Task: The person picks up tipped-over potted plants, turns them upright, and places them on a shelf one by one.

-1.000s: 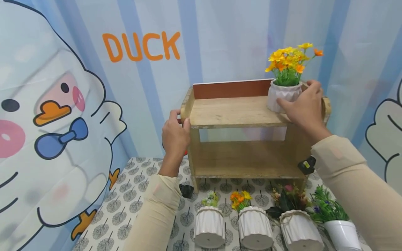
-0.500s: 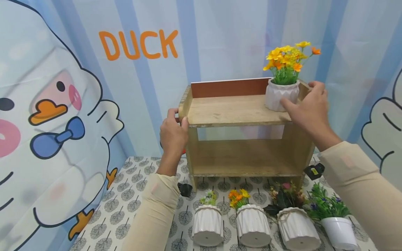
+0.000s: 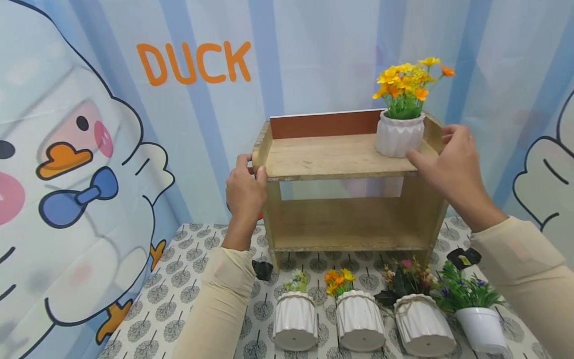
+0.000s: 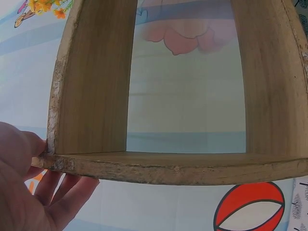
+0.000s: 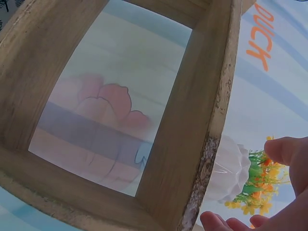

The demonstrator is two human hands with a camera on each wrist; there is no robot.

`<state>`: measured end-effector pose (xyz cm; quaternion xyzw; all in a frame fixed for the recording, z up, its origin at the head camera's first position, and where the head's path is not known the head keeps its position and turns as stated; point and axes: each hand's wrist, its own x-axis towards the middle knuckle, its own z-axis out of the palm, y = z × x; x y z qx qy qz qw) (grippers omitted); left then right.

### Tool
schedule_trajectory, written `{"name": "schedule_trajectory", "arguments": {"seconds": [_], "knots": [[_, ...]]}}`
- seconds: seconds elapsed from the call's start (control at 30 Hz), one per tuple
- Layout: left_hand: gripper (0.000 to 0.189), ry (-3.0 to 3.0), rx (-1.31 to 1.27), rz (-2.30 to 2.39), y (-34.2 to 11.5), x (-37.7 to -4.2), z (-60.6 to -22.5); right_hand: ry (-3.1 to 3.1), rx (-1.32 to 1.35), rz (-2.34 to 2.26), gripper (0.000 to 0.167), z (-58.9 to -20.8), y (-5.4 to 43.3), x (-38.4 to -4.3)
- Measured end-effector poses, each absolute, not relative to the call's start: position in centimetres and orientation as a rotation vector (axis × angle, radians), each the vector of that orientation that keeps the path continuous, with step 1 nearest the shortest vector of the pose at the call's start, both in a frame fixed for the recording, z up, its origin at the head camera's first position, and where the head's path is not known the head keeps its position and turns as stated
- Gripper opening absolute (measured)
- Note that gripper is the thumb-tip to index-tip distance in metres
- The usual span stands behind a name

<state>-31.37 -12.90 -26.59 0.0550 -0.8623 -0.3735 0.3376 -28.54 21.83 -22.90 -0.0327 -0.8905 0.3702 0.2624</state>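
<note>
A two-tier wooden shelf (image 3: pixel 318 157) stands against the curtain. On the right end of its top board sits a white ridged pot (image 3: pixel 399 137) of yellow and orange flowers, upright. My left hand (image 3: pixel 245 192) grips the upper left side panel; in the left wrist view its thumb and fingers lie on either side of the wood. Beside the pot, my right hand (image 3: pixel 455 169) is spread, thumb toward the pot and fingers at the right side panel. The right wrist view shows a gap between that hand (image 5: pixel 288 187) and the pot (image 5: pixel 226 168).
In front of the shelf, several potted plants lie tipped on the tree-print cloth (image 3: pixel 168 299): white-flowered (image 3: pixel 295 321), orange-flowered (image 3: pixel 360 321), dark-leaved (image 3: pixel 423 324) and purple-flowered (image 3: pixel 482 329). A duck-printed curtain (image 3: pixel 323 55) hangs close behind.
My right hand has let go of the flower pot and drawn away to the right and slightly down. The pot stays on the top board; my left hand keeps its grip on the shelf.
</note>
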Motion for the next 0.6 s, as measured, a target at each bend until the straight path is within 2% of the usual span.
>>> {"name": "schedule_trajectory", "arguments": {"seconds": [0.43, 0.6], "knots": [[0.033, -2.248, 0.147, -0.98, -13.0, -31.5, -26.5, -2.454, -0.058, 1.002, 0.086, -23.9, 22.9, -26.6], [0.033, -2.25, 0.142, -0.982, -13.0, -31.5, -26.6, -2.478, -0.042, 0.993, 0.09, -24.4, 23.3, -25.5]]}}
